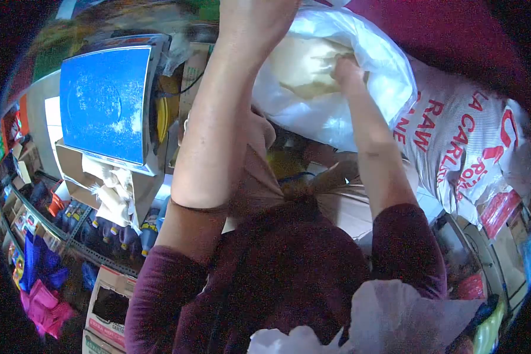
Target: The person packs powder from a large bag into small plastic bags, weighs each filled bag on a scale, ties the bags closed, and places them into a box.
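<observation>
A white plastic sack point(389, 76) stands open at the top centre, with a pale tan, sugar-like granular material point(301, 62) inside. My right hand point(348, 69) reaches into its mouth, close to the inner right wall. Its fingers look curled, but what they hold, if anything, cannot be made out. My left hand point(258, 15) is raised at the top edge, in front of the sack's left side. Only the wrist and part of that hand show; the fingers are cut off by the frame.
A printed woven sack point(454, 138) with red lettering lies at the right. On the left are a blue-topped device point(105, 103), an open cardboard box point(74, 168) and shelves with several bottles point(115, 233). White translucent sheeting point(401, 321) is near the bottom edge.
</observation>
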Available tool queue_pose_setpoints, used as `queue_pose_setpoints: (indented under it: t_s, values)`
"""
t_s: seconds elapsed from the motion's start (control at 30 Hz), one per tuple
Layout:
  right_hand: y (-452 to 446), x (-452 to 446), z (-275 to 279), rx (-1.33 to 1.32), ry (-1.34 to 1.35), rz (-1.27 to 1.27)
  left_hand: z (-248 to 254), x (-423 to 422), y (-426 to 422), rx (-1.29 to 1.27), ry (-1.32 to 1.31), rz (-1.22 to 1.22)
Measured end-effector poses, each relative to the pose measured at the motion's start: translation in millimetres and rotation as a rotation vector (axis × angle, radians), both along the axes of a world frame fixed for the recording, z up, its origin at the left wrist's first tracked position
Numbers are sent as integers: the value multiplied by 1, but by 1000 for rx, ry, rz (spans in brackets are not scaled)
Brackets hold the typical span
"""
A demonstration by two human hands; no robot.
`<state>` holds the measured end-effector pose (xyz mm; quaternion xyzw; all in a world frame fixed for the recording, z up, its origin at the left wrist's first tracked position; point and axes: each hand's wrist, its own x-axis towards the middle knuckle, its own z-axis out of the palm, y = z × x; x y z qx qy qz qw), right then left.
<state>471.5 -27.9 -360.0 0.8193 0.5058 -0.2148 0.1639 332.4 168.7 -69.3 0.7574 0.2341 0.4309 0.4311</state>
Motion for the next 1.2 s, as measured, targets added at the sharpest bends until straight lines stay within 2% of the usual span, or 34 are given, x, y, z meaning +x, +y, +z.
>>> queue_pose_setpoints:
  t_s: [0.03, 0.1, 0.23, 0.3, 0.43, 0.5, 0.53, 0.6, 0.63, 0.73, 0.8, 0.83, 0.93, 1.0, 1.03, 1.07, 1.2]
  values:
    - [4, -11, -2, -29, 23, 16, 7, 0, -3, 0, 1, 0]
    - [20, -31, 3, -66, 56, 44, 19, 0, -8, -203, 86, -42]
    - [45, -60, 55, -123, 252, -68, 8, 2, -8, -113, 89, -86]
    - [33, -51, 72, 25, 419, -100, 2, 8, -6, -66, 56, -190]
    - [11, -33, 93, 86, 466, -143, 0, 10, -9, 14, 109, -255]
    - [-6, -26, 109, 275, 575, -317, -3, 9, -6, -60, 162, -331]
    - [-13, -25, 124, 283, 557, -317, -6, 8, -6, -52, 144, -334]
    - [-25, -25, 164, 287, 579, -353, -10, 7, -8, 124, 227, -289]
    - [-36, -30, 181, 411, 536, -378, -13, 8, -10, 136, 208, -285]
    - [-61, -28, 216, 566, 547, -358, -42, 11, -14, 156, 317, -212]
    - [-72, -24, 233, 629, 591, -349, -74, 15, -12, 471, 291, -289]
    - [-76, -27, 253, 714, 575, -375, -75, 17, -27, 320, 511, -269]
    - [-84, -26, 279, 866, 544, -387, -75, 17, -38, 366, 501, -356]
    - [-82, -29, 308, 774, 307, -343, -51, 5, -46, 372, 426, -447]
    - [-84, -29, 309, 807, 257, -299, -41, 0, -53, 282, 390, -480]
    - [-85, -32, 315, 809, 251, -299, -31, -7, -61, 190, 356, -511]
    - [-90, -37, 328, 764, 267, -359, -3, -29, -85, 277, 320, -538]
